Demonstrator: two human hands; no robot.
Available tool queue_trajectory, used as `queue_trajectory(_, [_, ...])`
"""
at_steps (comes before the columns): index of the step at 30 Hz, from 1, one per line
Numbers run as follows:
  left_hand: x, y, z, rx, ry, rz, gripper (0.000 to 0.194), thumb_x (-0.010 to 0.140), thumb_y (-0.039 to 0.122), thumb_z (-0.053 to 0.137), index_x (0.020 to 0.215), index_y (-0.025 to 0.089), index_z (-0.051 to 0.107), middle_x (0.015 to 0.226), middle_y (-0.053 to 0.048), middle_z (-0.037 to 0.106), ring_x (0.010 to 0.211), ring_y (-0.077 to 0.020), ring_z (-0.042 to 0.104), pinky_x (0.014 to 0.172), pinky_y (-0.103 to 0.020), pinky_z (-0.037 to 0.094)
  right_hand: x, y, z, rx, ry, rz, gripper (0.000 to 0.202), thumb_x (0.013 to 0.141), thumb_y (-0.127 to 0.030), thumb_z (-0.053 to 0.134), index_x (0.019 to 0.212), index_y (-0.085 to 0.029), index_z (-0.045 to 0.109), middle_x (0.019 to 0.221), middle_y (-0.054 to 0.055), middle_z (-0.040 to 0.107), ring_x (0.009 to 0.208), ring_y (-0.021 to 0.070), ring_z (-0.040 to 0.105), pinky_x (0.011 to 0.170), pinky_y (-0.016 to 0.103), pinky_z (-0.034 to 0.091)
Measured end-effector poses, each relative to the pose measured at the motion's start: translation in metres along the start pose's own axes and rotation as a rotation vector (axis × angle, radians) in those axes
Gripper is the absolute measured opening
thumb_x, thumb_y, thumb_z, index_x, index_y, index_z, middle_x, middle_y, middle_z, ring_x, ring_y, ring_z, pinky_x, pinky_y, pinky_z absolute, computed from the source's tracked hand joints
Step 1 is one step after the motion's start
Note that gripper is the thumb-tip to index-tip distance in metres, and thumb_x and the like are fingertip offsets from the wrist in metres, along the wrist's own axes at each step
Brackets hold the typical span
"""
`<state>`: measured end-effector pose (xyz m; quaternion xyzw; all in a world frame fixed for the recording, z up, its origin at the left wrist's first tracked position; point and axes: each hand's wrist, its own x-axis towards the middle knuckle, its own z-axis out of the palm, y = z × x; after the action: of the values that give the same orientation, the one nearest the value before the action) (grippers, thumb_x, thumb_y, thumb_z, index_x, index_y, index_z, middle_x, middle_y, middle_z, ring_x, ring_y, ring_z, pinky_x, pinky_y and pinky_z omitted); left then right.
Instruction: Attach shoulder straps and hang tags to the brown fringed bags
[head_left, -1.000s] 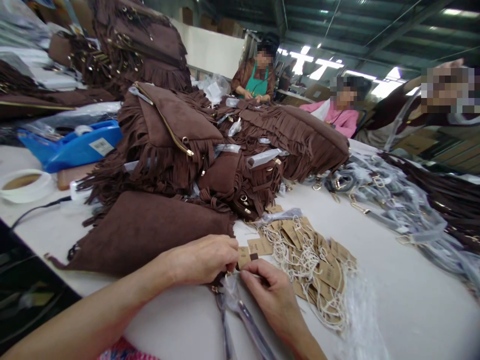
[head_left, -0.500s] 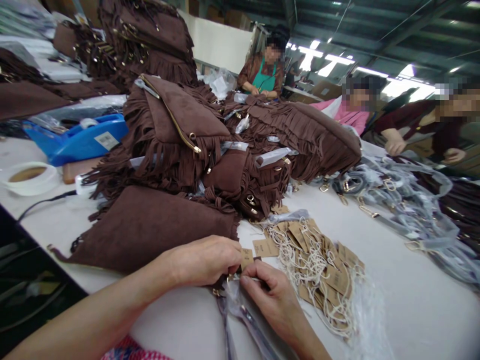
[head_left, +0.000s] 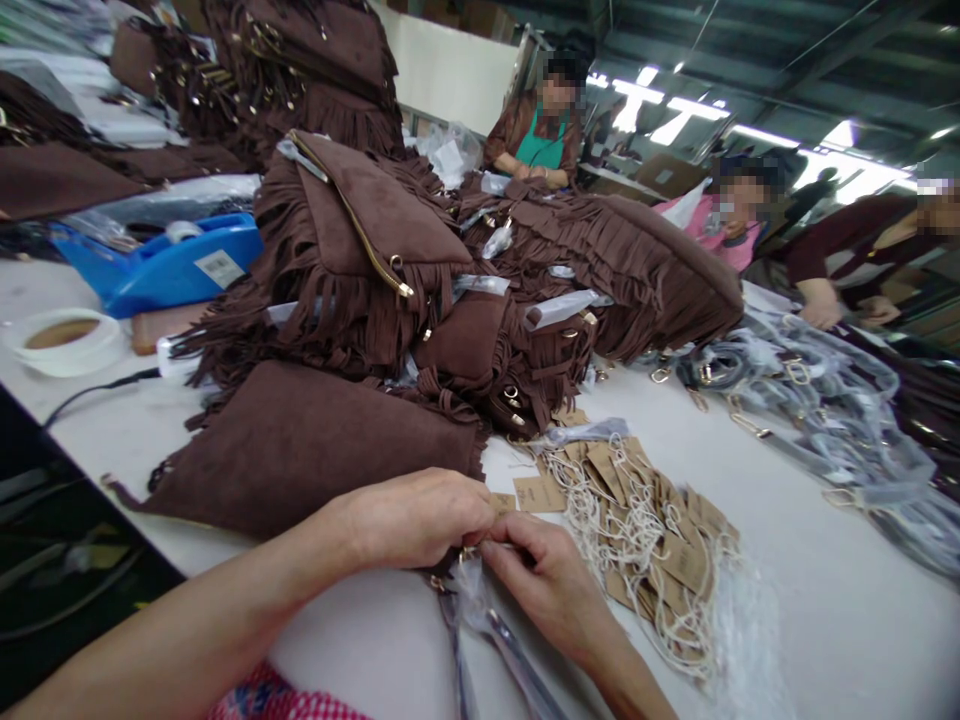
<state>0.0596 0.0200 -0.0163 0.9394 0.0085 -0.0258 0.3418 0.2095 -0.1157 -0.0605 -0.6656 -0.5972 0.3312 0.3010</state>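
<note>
My left hand (head_left: 442,515) and my right hand (head_left: 536,570) meet at the near edge of a dark brown suede bag (head_left: 322,450), both closed with fingertips pinched together. Whatever small piece lies in the pinch is hidden by the fingers. Just under them sits a metal clasp on a strap (head_left: 517,655) wrapped in clear plastic, which runs down toward me. A brown card tag (head_left: 504,503) shows partly behind my fingertips, and another tag (head_left: 538,493) lies flat beyond it. To the right spreads a heap of card tags (head_left: 682,560) with tangled white strings.
Fringed brown bags (head_left: 382,210) are piled behind. At left stand a blue tape dispenser (head_left: 180,265) and a white tape roll (head_left: 67,342). Plastic-wrapped straps (head_left: 810,390) cover the right side of the white table (head_left: 847,600). Several people work across from me.
My fingertips have come closer together, and the tag between them is now more covered. The whole view has shifted slightly. Across the table, the coworkers' hands have moved.
</note>
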Motion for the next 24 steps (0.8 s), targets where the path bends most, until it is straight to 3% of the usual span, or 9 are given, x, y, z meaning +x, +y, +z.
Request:
queue_trajectory(9, [-0.005,0.000,-0.002,-0.009,0.006,-0.018,0.021,0.079,-0.004,0.057,0.077,0.016,0.054,0.086,0.000,0.061,0.076,-0.0125,0.055,0.066,-0.020,0.042,0.000,-0.005,0.005,-0.054,0.006,0.002,0.017,0.086,-0.020,0.053,0.075,-0.019,0.066,0.072,0.001,0.067,0.069,0.0154,0.061,0.065,0.025,0.039])
queue_trajectory(17, [-0.012,0.012,0.002,0.220,-0.045,-0.149,0.019,0.083,0.000,0.054,0.089,0.013,0.067,0.099,-0.006,0.064,0.081,-0.0180,0.063,0.070,-0.026,0.049,-0.003,-0.006,0.009,-0.066,0.057,-0.004,0.018,0.086,-0.022,0.055,0.074,-0.020,0.068,0.068,0.000,0.065,0.064,0.0146,0.059,0.062,0.024,0.039])
queue_trajectory(24, [-0.018,0.020,0.015,0.345,0.057,-0.178,0.020,0.089,0.003,0.051,0.090,0.011,0.069,0.102,-0.009,0.063,0.098,-0.0236,0.058,0.084,-0.034,0.050,-0.003,-0.005,0.010,-0.063,0.048,-0.007,0.018,0.088,-0.023,0.055,0.077,-0.019,0.069,0.072,0.001,0.068,0.068,0.0154,0.061,0.065,0.025,0.040])
